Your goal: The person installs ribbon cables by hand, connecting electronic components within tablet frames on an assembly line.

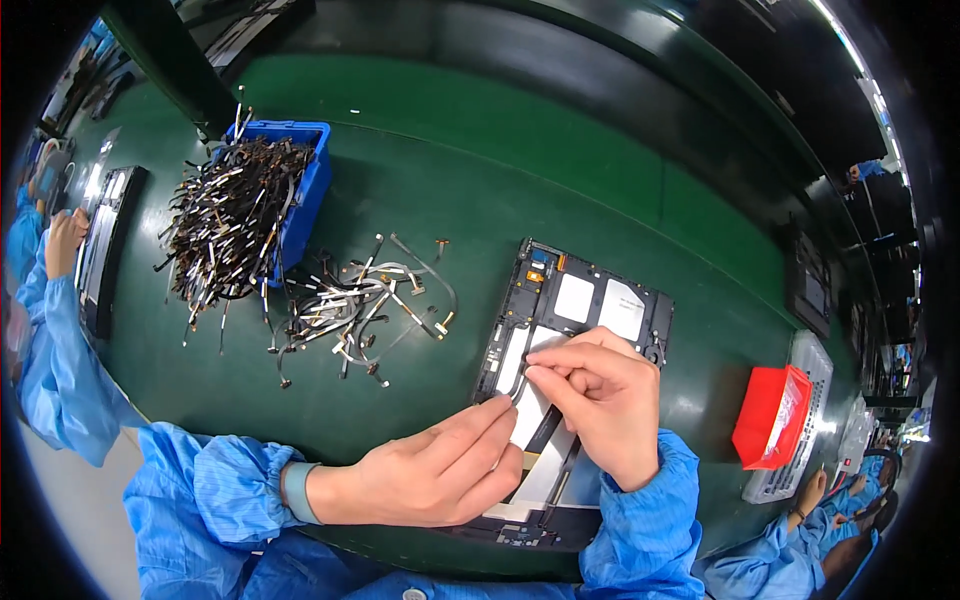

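Black cable [520, 383] over opened device [577, 298]: our right hand [608, 400] pinches it; left hand [425, 472] curled at near end, grip unclear.

Green table [430, 200], bin [312, 200] (heaped), cables [357, 312], device [575, 298]

So the left forearm [240, 475] comes in pretty flat from lower left, left hand [430, 475] back-up, fingers bunched, thumb tucked outta sight. Right hand [605, 400] angles up-left, thumb and index pinched, other fingers curled. Fingertips sit super close.
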Motion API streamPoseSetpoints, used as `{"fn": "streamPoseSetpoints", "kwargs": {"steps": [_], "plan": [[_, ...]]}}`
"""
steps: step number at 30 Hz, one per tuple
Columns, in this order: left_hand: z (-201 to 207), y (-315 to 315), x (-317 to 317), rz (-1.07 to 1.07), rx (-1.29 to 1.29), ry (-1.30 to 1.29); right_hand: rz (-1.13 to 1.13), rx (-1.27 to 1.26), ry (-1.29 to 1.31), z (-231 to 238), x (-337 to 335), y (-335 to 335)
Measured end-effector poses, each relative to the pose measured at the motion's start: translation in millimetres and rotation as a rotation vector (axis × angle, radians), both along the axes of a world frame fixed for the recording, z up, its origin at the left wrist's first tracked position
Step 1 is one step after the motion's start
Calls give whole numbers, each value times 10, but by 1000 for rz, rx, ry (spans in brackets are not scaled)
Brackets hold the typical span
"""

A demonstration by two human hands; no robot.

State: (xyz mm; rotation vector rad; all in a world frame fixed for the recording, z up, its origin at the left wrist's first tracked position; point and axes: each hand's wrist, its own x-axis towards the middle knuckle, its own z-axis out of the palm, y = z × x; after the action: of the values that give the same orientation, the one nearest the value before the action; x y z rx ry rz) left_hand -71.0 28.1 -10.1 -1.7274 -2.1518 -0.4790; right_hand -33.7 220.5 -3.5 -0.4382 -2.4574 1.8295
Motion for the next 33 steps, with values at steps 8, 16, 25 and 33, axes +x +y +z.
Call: {"fn": "streamPoseSetpoints", "kwargs": {"steps": [8, 16, 25, 33], "plan": [[-25, -6, 4, -9, -2, -2, -12, 93, 49, -25, 9, -26], [-37, 20, 28, 4, 2, -11, -54, 120, 11, 32, -76, -23], [-41, 43, 48, 25, 14, -37, -23, 213, 110, -23, -144, 5], [-10, 37, 18, 27, 12, -25, -98, 258, 143, -51, -137, -70]]}}
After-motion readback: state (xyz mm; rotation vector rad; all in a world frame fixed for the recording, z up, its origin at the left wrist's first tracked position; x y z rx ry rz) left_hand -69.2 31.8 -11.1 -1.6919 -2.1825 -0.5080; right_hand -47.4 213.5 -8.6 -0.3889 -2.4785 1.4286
